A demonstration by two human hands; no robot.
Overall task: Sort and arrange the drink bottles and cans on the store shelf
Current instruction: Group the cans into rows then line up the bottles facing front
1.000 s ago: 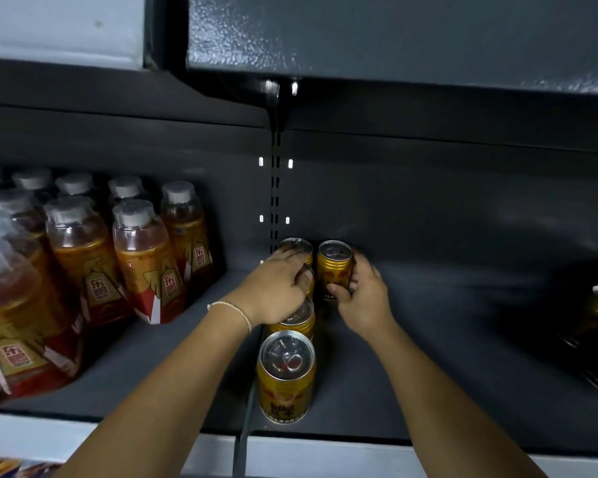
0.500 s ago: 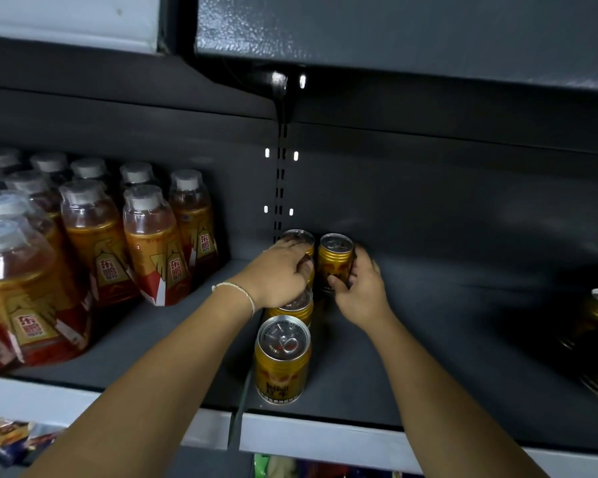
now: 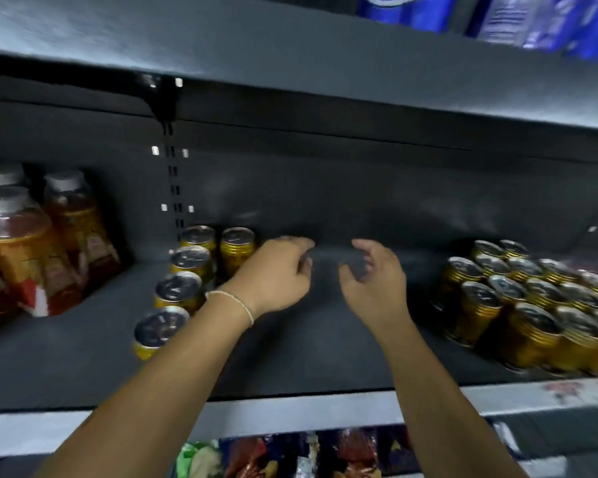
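Observation:
A row of gold cans [image 3: 178, 291] with silver tops runs front to back on the dark shelf [image 3: 290, 357], with one more gold can [image 3: 237, 248] beside the rear one. My left hand [image 3: 277, 274] hovers just right of that can, fingers loosely curled, holding nothing. My right hand [image 3: 373, 277] hangs over the bare middle of the shelf, fingers relaxed and empty. A large cluster of gold cans [image 3: 529, 305] stands at the right. Amber drink bottles [image 3: 25, 246] with white caps stand at the left.
The shelf above [image 3: 290, 56] hangs low over the hands and carries blue packages [image 3: 497, 19]. A slotted upright [image 3: 173, 188] runs down the back wall. Colourful packets [image 3: 273, 457] lie on the shelf below the white front edge [image 3: 290, 408].
Both hands have let go of the two rear cans and moved right over the bare shelf. The view has swung right, bringing the can cluster into sight.

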